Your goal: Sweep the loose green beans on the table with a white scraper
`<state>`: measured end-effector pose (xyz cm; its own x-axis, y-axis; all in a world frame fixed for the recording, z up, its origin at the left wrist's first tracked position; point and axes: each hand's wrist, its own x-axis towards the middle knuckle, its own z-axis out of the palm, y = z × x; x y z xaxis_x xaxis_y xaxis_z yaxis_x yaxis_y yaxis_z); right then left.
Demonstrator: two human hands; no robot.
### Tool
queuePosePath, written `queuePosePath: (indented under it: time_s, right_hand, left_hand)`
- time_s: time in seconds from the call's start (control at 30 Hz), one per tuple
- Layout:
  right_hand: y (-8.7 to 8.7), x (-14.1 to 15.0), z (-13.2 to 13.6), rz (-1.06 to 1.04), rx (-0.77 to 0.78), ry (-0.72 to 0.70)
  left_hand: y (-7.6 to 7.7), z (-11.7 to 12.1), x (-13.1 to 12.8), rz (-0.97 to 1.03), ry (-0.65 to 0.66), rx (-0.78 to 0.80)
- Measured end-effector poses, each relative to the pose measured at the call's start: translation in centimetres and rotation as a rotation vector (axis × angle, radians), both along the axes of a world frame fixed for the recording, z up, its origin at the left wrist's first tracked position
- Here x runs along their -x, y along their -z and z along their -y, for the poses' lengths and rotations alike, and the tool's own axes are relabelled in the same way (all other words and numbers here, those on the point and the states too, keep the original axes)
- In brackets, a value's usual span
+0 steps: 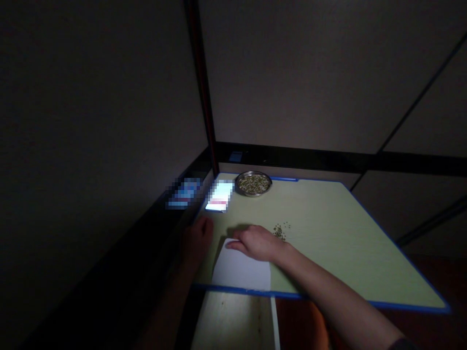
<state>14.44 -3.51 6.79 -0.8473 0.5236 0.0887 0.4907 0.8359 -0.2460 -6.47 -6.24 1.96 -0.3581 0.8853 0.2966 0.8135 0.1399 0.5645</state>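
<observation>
Because the light is poor and I have only the head view to steer by, I check the grip first: the right hand (256, 241) pinches the far edge of a plain white rectangular sheet (243, 272), paper or thin card by its look, with the thumb on the near face and the fingers behind. That sheet is at the near left of the pale green, blue-edged worktop (339, 228), bowed, its near end at the front edge. The left hand (201, 234) sits in shadow by the worktop's left side, its fingers apparently curled; whether it grips anything I cannot tell. Just beyond the right hand lies a loose scatter of small greenish-brown seeds (279, 231) (beans, perhaps; they are too small for me to say). Farther back stand a round, shiny metal dish (253, 184) spread with green and pale seeds and, just left of it, a flat phone with a glowing screen (220, 195). To handle the sheet well, I would want a light, even pinch, so that the edge doesn't crease, and a second hold from the left hand on the opposite corner to take out the bow. I'd also want the right wrist clear of the scatter, since a careless brush could send seeds rolling.
</observation>
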Motion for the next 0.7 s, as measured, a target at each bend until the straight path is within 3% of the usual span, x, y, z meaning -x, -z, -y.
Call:
queuePosePath:
  time_s: [0.47, 0.57, 0.7]
  right_hand:
    - [-3.1, -1.2, 4.0, 0.02, -0.094, 0.143]
    - [-4.3, -3.2, 3.1, -0.074, -0.099, 0.275]
    - [-6.2, -8.1, -0.5, -0.277, -0.14, 0.531]
  left_hand:
    - [-0.3, 0.1, -0.2, -0.009, -0.014, 0.019]
    - [-0.2, 0.1, -0.1, -0.007, 0.009, 0.01]
    - [0.2, -0.1, 0.2, -0.031, 0.035, 0.012]
